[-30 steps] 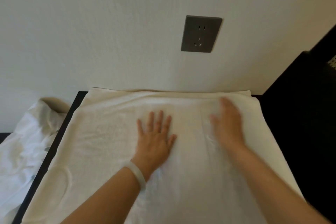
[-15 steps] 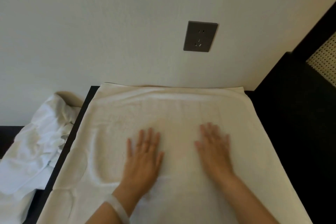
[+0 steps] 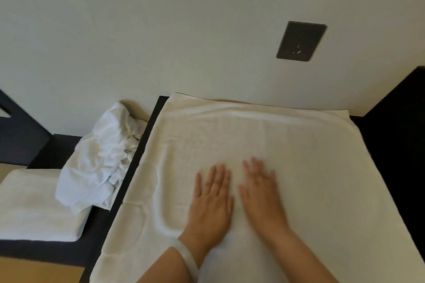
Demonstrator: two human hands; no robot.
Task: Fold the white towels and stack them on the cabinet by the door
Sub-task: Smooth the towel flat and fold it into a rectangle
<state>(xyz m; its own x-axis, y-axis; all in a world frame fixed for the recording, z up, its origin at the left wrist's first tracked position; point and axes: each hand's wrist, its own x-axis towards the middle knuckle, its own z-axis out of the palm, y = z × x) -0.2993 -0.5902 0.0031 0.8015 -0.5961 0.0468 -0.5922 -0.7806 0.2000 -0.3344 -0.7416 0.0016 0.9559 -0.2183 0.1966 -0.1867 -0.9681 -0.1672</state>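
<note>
A large white towel (image 3: 287, 145) lies spread flat over a dark cabinet top (image 3: 147, 142), its far edge against the wall. My left hand (image 3: 212, 202) and my right hand (image 3: 262, 193) rest flat on the towel side by side, fingers straight and pointing at the wall. A pale bangle sits on my left wrist. To the left, a crumpled white cloth (image 3: 99, 163) is heaped on a lower dark surface, partly over a folded white towel (image 3: 34, 204).
A dark wall socket (image 3: 300, 41) is set in the cream wall above the towel. Dark furniture (image 3: 395, 126) rises at the right of the cabinet. A dark panel (image 3: 18, 126) stands at far left. Tan floor shows at the bottom left.
Both hands have slid back along the towel toward me and closer together. The view has swung left, bringing the crumpled cloth and folded towel into sight.
</note>
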